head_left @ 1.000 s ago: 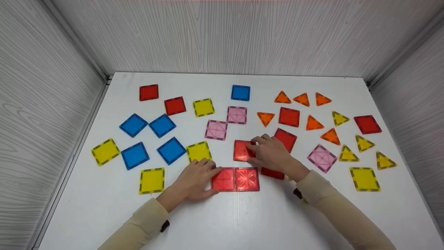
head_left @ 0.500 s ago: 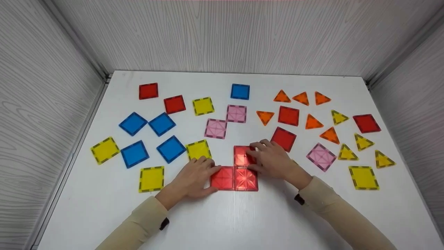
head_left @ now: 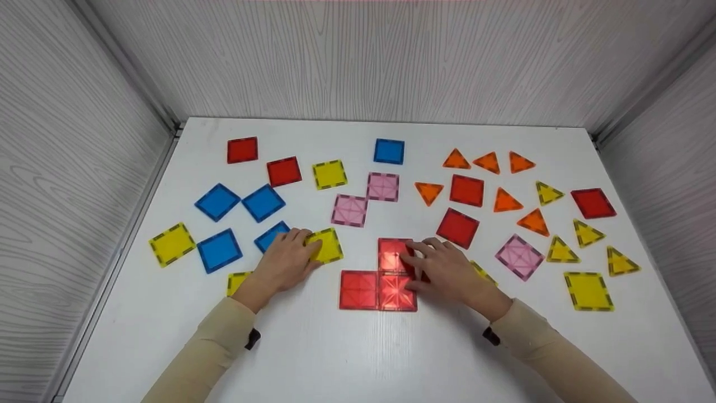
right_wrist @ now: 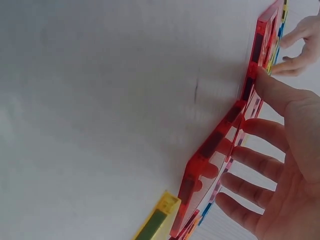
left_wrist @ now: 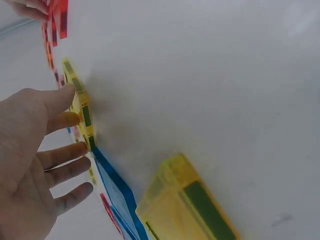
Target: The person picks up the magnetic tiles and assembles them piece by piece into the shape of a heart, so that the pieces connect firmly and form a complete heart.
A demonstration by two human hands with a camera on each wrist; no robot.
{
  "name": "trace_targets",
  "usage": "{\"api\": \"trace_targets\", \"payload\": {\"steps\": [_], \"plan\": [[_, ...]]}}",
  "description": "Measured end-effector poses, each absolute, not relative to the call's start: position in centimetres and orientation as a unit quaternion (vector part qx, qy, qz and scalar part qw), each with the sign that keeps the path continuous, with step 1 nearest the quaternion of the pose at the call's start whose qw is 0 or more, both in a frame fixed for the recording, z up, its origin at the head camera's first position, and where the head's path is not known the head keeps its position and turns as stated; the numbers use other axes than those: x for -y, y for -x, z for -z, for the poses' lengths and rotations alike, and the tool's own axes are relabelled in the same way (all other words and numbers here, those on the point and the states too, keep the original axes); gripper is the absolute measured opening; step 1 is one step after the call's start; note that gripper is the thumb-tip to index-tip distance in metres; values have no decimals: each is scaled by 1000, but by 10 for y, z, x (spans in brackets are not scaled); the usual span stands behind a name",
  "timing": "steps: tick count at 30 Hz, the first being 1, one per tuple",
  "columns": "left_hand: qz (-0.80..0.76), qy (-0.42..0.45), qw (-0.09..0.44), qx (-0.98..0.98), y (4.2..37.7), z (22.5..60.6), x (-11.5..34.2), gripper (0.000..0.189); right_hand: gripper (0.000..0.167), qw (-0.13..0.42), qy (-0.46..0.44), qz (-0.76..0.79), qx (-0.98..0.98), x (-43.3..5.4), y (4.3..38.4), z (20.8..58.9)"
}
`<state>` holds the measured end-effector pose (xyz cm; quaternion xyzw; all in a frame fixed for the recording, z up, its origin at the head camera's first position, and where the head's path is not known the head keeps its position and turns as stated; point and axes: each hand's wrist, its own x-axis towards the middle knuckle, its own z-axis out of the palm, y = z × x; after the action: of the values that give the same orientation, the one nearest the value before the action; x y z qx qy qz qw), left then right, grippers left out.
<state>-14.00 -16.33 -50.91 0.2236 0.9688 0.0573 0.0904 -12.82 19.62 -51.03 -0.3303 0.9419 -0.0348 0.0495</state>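
Note:
My left hand [head_left: 282,261] reaches over a yellow square magnetic tile [head_left: 328,247], its thumb and extended fingers at the edge of that tile. A blue square tile [head_left: 271,237] lies partly hidden beneath this hand. My right hand [head_left: 447,271] rests with relaxed, fairly straight fingers at the right side of an L of red square tiles. The L consists of an upper red tile [head_left: 391,253], a lower red tile with a starburst pattern [head_left: 394,296] and a left red tile [head_left: 358,290]. All lie flat, edges together. Another yellow tile [head_left: 238,281] peeks out beside my left wrist.
Loose red, blue, yellow and pink square tiles lie around the white table [head_left: 358,358]. Several orange triangles [head_left: 506,200] and yellow triangles [head_left: 562,249] lie on the right. A yellow tile [head_left: 485,273] is partly under my right forearm. Pale wood-grain panels [head_left: 358,61] enclose the table.
My right hand has drawn the upper red tile down against the starburst one and stays beside it. My left hand has left the left red tile and moved up-left to the yellow square.

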Motion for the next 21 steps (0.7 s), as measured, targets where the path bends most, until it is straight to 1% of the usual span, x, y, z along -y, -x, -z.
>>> {"api": "trace_targets", "payload": {"steps": [3, 11, 16, 21], "plan": [[-65, -226, 108, -966, 141, 511, 157, 57, 69, 55, 327, 34, -943, -196, 127, 510], [-96, -263, 121, -952, 151, 511, 133, 55, 68, 66, 318, 36, -945, -195, 127, 508], [-108, -284, 131, -944, 155, 512, 117, 53, 68, 63, 322, 36, -944, -194, 128, 509], [-130, -284, 144, -939, 152, 514, 106, 53, 70, 60, 328, 36, -942, -194, 129, 510]]}}
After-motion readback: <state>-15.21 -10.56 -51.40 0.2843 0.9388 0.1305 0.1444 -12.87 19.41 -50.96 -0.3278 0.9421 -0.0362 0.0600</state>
